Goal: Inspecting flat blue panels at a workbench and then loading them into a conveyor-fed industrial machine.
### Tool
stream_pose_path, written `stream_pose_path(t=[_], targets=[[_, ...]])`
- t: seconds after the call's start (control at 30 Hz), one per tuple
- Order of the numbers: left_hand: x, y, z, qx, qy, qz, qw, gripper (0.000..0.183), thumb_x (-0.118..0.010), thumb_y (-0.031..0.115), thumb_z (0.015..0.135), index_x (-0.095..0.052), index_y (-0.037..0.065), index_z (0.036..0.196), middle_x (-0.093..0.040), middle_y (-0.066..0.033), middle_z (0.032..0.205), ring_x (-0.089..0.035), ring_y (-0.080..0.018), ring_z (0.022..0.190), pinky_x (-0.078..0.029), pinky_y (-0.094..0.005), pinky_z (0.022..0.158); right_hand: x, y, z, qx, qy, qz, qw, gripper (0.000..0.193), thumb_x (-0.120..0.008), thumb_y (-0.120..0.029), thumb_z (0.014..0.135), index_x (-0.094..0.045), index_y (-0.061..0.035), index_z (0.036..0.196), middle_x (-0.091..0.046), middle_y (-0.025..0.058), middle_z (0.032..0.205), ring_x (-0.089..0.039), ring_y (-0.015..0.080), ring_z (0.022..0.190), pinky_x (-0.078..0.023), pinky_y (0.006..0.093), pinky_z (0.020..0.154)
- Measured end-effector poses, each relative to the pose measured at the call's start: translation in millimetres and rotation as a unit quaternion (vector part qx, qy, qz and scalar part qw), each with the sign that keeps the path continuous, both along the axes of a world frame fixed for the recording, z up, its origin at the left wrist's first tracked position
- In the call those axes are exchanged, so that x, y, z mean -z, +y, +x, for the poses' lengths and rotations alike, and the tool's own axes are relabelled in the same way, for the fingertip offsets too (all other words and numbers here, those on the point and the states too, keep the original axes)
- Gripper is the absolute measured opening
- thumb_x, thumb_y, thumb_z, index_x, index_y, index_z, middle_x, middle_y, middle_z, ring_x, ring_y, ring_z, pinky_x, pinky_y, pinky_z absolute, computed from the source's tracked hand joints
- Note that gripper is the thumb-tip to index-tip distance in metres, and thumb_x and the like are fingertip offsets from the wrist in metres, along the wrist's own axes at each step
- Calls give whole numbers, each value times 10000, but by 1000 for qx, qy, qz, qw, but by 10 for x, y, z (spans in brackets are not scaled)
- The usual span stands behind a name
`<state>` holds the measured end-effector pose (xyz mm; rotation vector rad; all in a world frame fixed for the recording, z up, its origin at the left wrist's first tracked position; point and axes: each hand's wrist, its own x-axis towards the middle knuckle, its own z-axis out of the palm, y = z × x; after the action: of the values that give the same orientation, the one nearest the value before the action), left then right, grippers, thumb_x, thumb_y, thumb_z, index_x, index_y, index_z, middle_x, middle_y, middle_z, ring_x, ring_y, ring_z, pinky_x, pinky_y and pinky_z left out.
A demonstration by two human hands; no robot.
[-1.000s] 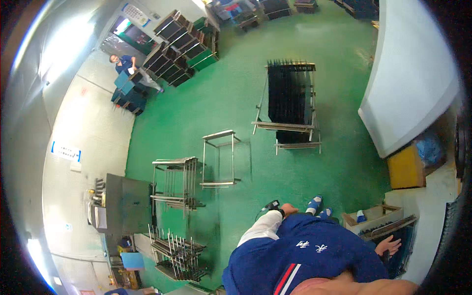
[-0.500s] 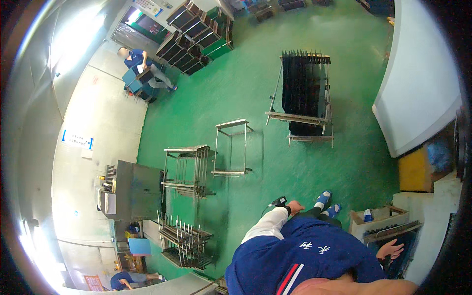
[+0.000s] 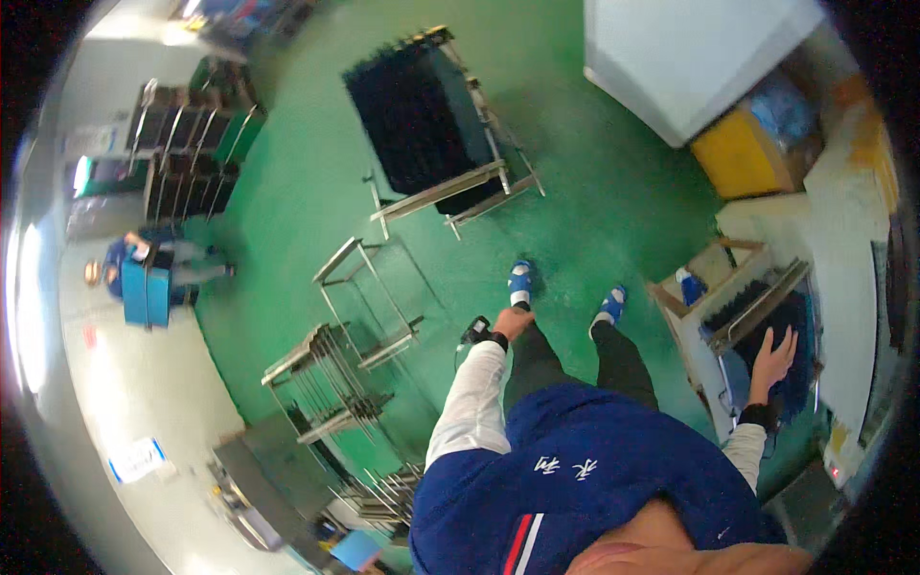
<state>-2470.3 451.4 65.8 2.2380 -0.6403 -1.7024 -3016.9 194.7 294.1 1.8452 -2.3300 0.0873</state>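
My right hand [image 3: 772, 359] is open, fingers spread, over a rack of dark, closely set pieces [image 3: 793, 388] at the right. Whether its palm touches them I cannot tell. A metal bar [image 3: 762, 305] crosses the rack just beyond my fingertips. My left hand [image 3: 515, 323] hangs in front of my thigh with its fingers curled in and nothing visible in them. A dark band with a small black device [image 3: 476, 331] sits at that wrist.
A wooden box frame [image 3: 714, 273] holds a blue-and-white item. On the green floor stand a loaded metal rack [image 3: 422, 125], a bare frame [image 3: 369, 297] and more racks [image 3: 326, 383]. A yellow bin [image 3: 743, 153] is at right. Another person [image 3: 120, 268] handles a blue crate far left.
My view has turned to the right and I stand nearer the right-hand rack. My right hand has reached forward over the dark pieces. My feet are now apart.
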Motion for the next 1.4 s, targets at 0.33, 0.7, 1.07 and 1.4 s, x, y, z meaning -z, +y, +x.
stream_pose_path(t=[0.33, 0.7, 1.07, 1.4], targets=[[1270, -791, 1457, 248, -112, -146, 951, 394, -613, 399, 792, -669, 82, 1018, -659, -161, 1009, -608, -371, 942, -484, -440, 810, 875, 486, 3014, -55, -570, 264, 776, 243, -581, -159, 888, -605, -23, 1088, -602, 89, 1098, -549, 183, 1050, -406, 308, 933], [2350, -1436, 2151, 123, -194, -66, 971, 642, -673, 399, 785, -507, 6, 1265, -533, -199, 1259, -504, -344, 1172, -400, -386, 996, 2017, -246, 5698, -80, -690, 315, 646, 424, -592, -156, 894, -467, -6, 1271, -560, 115, 1193, -534, 200, 1115, -437, 321, 895], [2712, -1463, 2236, 238, -284, -176, 912, 372, -505, 394, 893, -608, 106, 1105, -615, -193, 1101, -577, -393, 988, -472, -458, 783, 2266, -430, 6240, -64, -722, 410, 554, 116, -524, -125, 928, -547, -19, 967, -558, 36, 738, -496, 83, 629, -402, 269, 559], [2951, -1639, 2232, 202, -306, -186, 911, 354, -494, 372, 900, -607, 95, 1090, -616, -194, 1087, -581, -393, 966, -473, -460, 777, 2406, -430, 6103, -121, -725, 349, 581, 150, -537, -156, 931, -523, -7, 929, -478, 38, 702, -419, 113, 678, -375, 292, 611]])
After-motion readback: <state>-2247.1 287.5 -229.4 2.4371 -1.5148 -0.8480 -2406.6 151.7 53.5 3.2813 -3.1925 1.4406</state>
